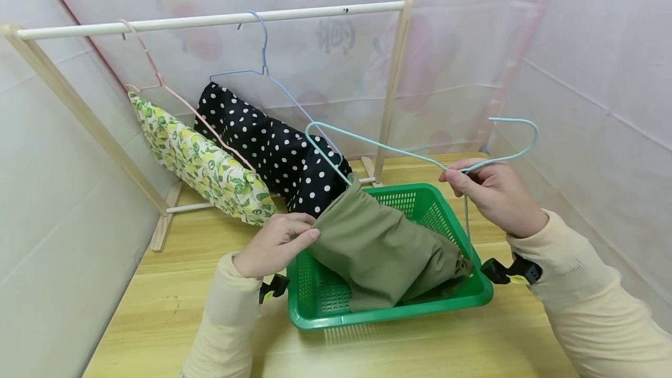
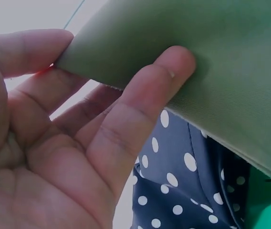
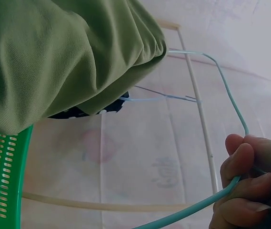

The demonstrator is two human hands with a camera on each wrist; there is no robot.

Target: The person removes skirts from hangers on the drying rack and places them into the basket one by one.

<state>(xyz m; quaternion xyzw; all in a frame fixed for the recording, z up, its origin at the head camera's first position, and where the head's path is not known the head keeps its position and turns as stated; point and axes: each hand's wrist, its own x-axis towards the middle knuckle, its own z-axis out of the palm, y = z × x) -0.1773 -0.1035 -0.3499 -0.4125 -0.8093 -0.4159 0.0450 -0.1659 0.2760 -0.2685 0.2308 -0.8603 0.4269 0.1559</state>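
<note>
My left hand [image 1: 278, 241] pinches the edge of an olive-green fabric garment [image 1: 388, 244], which drapes over a green basket [image 1: 388, 318]. In the left wrist view the thumb and a finger meet at the cloth's corner, with another finger [image 2: 149, 90] lying against the fabric. My right hand [image 1: 496, 194] grips a mint-green wire hanger [image 1: 388, 147] at its neck, below the hook. One shoulder of the hanger reaches into the garment's upper opening; its tip is hidden there. The other shoulder slopes down from the hand toward the basket's right side.
A wooden rack with a white rail [image 1: 325, 13] stands behind the basket. From it hang a lemon-print cloth [image 1: 205, 162] on a pink hanger [image 1: 184, 101] and a black polka-dot cloth [image 1: 273, 144] on a blue hanger [image 1: 286, 92]. Pale walls enclose the wooden table [image 1: 173, 302].
</note>
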